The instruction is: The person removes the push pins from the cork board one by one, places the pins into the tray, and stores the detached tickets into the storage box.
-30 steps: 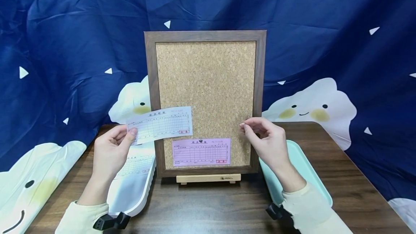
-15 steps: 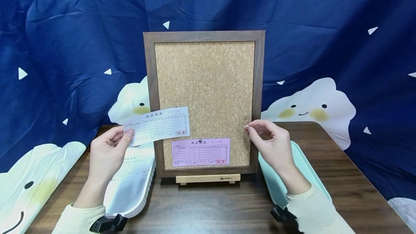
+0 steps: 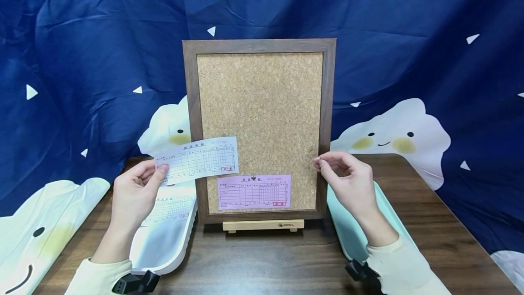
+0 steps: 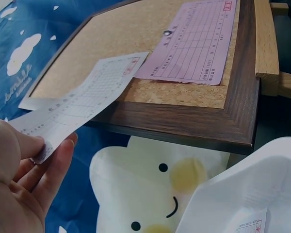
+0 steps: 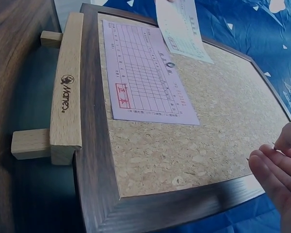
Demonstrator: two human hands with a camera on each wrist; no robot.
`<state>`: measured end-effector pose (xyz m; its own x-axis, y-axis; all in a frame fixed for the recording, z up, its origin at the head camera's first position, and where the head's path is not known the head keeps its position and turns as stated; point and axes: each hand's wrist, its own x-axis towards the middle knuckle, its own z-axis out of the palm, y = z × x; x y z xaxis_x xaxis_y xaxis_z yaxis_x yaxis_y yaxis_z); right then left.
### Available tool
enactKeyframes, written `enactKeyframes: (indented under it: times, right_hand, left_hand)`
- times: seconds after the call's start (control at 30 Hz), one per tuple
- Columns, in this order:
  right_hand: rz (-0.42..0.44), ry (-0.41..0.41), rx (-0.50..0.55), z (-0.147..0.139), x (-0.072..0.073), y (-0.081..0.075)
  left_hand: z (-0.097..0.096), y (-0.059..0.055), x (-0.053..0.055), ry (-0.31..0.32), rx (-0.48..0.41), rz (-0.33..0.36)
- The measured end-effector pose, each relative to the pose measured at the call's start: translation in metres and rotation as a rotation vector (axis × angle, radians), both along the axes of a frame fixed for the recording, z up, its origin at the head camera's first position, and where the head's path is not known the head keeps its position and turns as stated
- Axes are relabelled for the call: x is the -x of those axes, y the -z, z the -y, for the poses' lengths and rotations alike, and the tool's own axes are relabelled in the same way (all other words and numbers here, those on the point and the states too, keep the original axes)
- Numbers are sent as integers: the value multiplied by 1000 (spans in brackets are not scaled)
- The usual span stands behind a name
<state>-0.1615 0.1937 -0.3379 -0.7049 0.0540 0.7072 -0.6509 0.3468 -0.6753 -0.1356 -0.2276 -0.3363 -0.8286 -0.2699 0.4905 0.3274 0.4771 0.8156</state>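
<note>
My left hand (image 3: 135, 195) pinches a white receipt slip (image 3: 200, 158) by its left end, between thumb and fingers. The slip's free end overlaps the lower left of a framed cork board (image 3: 259, 99). Lower on the cork, a pink receipt slip (image 3: 254, 195) hangs from a small metallic pushpin (image 5: 170, 65) at its top middle. At the board's right edge, my right hand (image 3: 348, 185) pinches a tiny pushpin (image 5: 274, 144) between thumb and fingertips; only its thin point shows, the rest hidden by the fingers.
The board stands on a wooden easel ledge (image 3: 263, 225) on the brown table (image 3: 254, 263). To the left is a white tray (image 3: 163, 265) holding another white slip (image 3: 169, 208). A mint green tray (image 3: 341, 226) lies to the right, partly behind my forearm. A blue curtain (image 3: 262, 3) hangs behind.
My right hand has drawn a little to the right, toward the board's right frame. My left hand and the white slip have shifted slightly left.
</note>
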Motion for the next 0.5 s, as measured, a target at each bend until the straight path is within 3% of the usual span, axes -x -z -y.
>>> enactKeyframes:
  times: [0.5]
  right_hand:
    - [-6,20,-32,-7,-4,-1]
  left_hand:
    - [6,4,-3,-26,24,20]
